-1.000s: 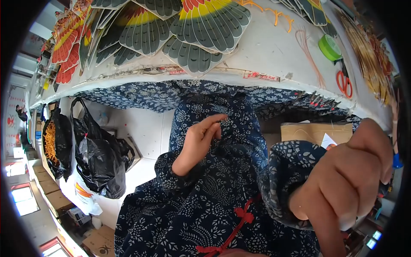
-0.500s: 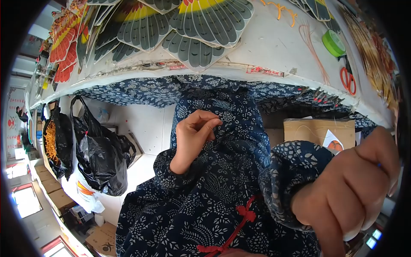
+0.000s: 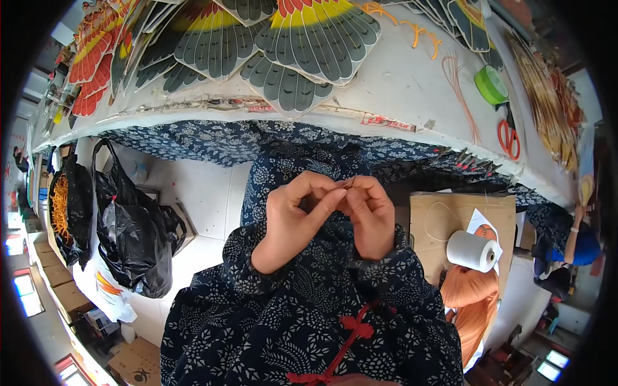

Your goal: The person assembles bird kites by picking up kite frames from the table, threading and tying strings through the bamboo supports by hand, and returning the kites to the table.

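Observation:
Above my lap, in the head view, my left hand [image 3: 293,219] and my right hand [image 3: 370,219] meet fingertip to fingertip. Each is closed in a pinch, thumb against forefinger. Something thin and very small shows between the fingertips, too fine to name. Dark blue cloth with a white leaf pattern [image 3: 309,328] covers my sleeves and lap. To the right of my right hand, a cone of white thread [image 3: 470,251] lies on its side on a cardboard box [image 3: 428,225], and a loose strand curls over the cardboard.
On the white table [image 3: 386,83] ahead lie painted feather-patterned panels [image 3: 315,45], a green tape roll [image 3: 492,85] and red-handled scissors [image 3: 508,138]. Black plastic bags [image 3: 132,231] stand at left. Orange cloth [image 3: 470,289] lies below the cone. Another person [image 3: 576,248] is at far right.
My right hand has come in from the far right, close to the camera, to meet my left hand. The cone of thread and orange cloth it covered now show.

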A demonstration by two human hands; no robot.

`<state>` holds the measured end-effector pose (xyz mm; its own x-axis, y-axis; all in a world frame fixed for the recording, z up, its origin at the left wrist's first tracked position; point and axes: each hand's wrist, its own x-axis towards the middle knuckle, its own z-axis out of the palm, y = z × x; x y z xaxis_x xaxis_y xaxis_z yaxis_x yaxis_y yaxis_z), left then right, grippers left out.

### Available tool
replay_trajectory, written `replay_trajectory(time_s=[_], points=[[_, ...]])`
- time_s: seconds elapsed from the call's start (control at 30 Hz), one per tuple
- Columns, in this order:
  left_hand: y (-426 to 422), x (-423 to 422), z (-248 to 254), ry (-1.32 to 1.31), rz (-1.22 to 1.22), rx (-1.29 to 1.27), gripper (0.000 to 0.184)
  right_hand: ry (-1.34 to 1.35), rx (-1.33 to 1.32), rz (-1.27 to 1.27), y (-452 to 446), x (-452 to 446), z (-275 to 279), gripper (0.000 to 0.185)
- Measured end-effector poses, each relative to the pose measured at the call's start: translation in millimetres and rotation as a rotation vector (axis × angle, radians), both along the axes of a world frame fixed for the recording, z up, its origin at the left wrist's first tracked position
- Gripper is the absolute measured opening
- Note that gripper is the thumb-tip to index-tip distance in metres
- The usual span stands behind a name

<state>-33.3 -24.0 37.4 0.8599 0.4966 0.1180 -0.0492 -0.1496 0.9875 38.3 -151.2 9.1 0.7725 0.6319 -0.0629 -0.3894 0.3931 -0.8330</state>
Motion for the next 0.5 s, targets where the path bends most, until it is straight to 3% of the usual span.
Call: replay_trajectory(time_s=[0.5], points=[[-4,8,-1,-0.047,0.038,0.002,0.010,0.023,0.031,0.003,-3,-2,-11,0.017]])
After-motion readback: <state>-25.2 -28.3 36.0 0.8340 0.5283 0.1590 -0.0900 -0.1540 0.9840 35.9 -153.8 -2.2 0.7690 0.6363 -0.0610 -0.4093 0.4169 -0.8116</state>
